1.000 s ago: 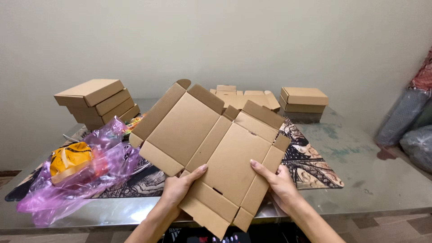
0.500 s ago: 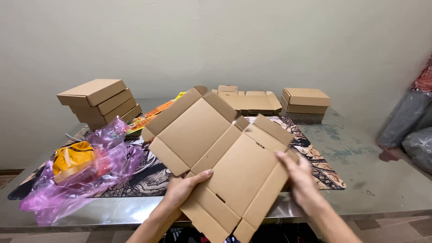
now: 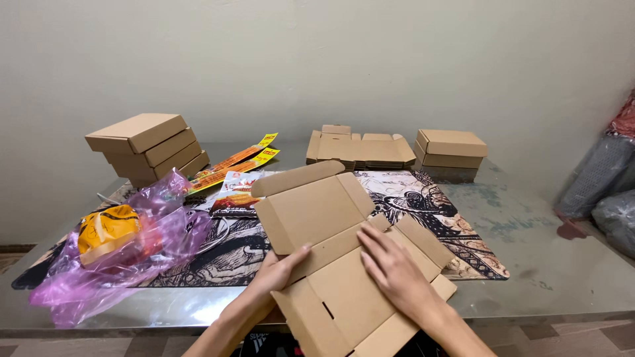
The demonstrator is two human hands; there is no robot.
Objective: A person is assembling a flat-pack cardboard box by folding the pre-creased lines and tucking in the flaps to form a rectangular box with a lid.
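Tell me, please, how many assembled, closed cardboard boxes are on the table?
5: three stacked at the back left, two stacked at the back right. More may be hidden behind those stacks.

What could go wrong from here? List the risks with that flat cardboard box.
1. The cardboard box hangs partly over the table edge; with only the left hand and right hand on it, it might slip off.
2. Its raised lid flap lies close to the snack packet and may nudge it.
3. The purple plastic bag lies close by and could catch a side flap.
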